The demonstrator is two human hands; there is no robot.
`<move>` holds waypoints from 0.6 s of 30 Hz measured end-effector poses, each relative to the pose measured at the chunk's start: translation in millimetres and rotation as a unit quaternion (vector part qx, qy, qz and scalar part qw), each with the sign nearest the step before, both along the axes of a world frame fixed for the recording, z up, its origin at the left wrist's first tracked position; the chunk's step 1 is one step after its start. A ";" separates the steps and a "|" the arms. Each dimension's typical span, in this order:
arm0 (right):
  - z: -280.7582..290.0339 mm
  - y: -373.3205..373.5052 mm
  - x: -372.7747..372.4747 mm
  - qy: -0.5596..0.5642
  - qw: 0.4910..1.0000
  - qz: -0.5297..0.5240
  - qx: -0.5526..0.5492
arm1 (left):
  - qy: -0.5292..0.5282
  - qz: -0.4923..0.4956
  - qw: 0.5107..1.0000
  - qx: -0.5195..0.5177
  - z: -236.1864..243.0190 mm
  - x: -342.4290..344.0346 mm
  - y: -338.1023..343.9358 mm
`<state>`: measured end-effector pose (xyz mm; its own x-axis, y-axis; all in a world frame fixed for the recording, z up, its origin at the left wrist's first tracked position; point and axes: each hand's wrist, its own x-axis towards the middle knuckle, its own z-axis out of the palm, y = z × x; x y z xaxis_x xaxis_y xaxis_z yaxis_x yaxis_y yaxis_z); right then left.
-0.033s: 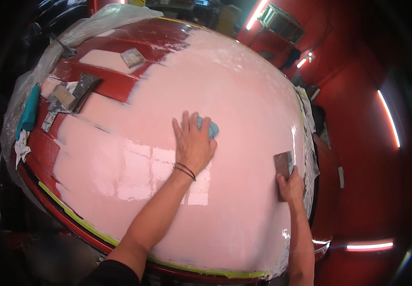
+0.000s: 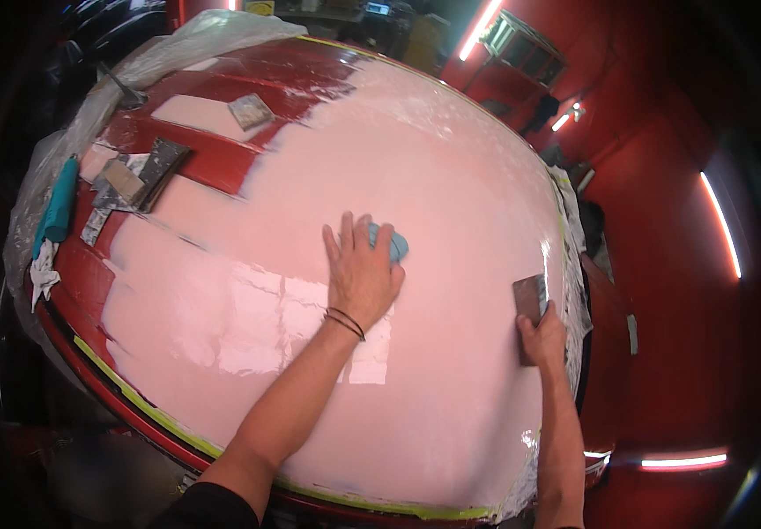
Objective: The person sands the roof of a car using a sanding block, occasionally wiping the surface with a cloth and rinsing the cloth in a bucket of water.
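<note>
A large curved car panel [image 2: 451, 194], coated mostly in wet, shiny pink with red showing at the left, fills the middle. My left hand [image 2: 361, 273] lies on it with fingers spread, over a light blue sponge [image 2: 389, 245] that sticks out beside the thumb and forefinger. Most of the sponge's left side is hidden beneath the fingers. Toward the right edge of the panel, my right hand [image 2: 541, 337] grips a brown-grey sanding block [image 2: 530, 301], thumb on its near face. The block's far side is partly out of sight.
Sandpaper sheets [image 2: 164, 167], a tan block [image 2: 123, 181] and another grey block [image 2: 251, 111] lie on the panel's left part. A teal bottle [image 2: 61, 201] rests near the plastic sheeting [image 2: 41, 181]. Yellow-green tape [image 2: 147, 401] lines the near edge.
The view has shifted slightly. My right hand and the sanding block have slid a little farther away along the panel. My left hand stays almost where it was.
</note>
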<state>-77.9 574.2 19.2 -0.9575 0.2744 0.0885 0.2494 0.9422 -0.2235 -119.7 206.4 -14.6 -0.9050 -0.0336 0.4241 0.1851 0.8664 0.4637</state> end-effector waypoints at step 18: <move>-19.5 66.3 -117.0 0.058 0.991 0.097 0.071 | -0.018 -0.003 1.000 -0.016 -0.3 -9.0 7.9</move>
